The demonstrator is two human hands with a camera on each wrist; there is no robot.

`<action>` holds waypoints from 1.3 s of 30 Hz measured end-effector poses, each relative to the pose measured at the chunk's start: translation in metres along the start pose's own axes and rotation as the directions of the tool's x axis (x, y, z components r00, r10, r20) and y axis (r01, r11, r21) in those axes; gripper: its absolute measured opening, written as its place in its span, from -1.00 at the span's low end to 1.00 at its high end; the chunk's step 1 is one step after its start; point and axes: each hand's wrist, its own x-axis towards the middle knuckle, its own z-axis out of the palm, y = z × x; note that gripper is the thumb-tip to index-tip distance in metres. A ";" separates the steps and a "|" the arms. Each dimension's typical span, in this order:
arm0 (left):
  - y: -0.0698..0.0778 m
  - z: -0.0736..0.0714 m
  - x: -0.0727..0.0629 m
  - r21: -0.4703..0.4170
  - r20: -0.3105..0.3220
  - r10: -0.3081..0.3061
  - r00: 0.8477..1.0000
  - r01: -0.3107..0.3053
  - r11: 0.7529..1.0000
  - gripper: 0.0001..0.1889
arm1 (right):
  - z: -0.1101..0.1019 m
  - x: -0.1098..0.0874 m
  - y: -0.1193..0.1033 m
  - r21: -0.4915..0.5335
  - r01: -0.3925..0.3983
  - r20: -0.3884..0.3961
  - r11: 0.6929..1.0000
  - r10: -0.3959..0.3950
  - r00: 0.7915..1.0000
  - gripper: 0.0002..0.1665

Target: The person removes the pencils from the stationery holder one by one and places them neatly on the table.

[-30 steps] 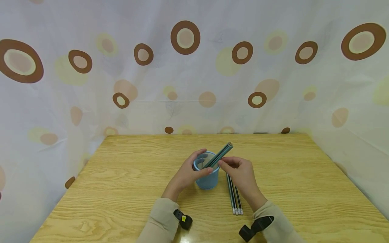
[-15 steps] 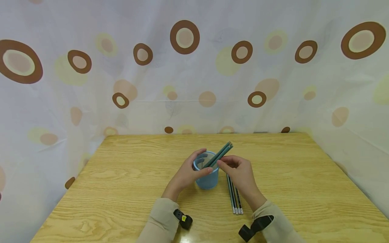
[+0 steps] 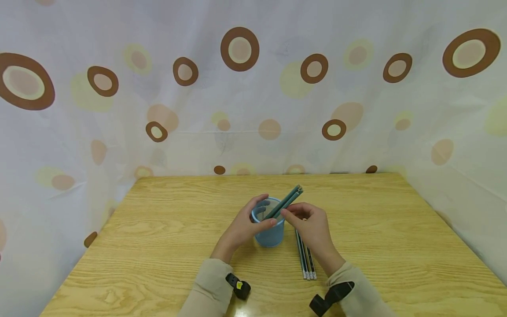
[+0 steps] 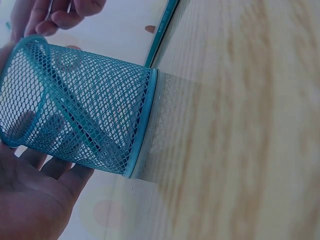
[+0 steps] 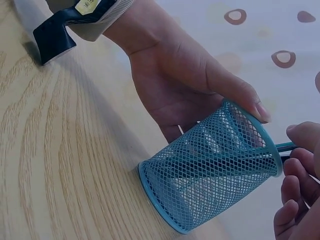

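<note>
A light-blue mesh pencil cup [image 3: 270, 237] stands on the table, and my left hand [image 3: 243, 225] holds it from the left, thumb across the near side of the rim and fingers behind. Several dark-green pencils [image 3: 288, 199] lean to the right out of the cup, their lower ends showing through the mesh [image 4: 82, 117]. At the right side of the rim, my right hand [image 3: 314, 226] pinches the pencils between thumb and fingertips. In the right wrist view, the right thumb [image 5: 304, 135] lies against a pencil just outside the rim.
Several more pencils [image 3: 305, 259] lie side by side on the wooden table [image 3: 178, 229], right of the cup and partly under my right hand. Their silver ends point toward me. A white curtain [image 3: 253, 101] with brown circles hangs behind the table.
My right hand has shifted very slightly left at the rim. The cup, the leaning pencils and my left hand stay nearly where they were.
</note>
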 end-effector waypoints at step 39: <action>0.002 0.000 -0.001 0.005 -0.002 0.004 1.000 -0.004 1.000 -0.25 | 0.002 0.001 0.006 -0.068 -0.008 -0.073 0.998 0.003 0.997 -0.76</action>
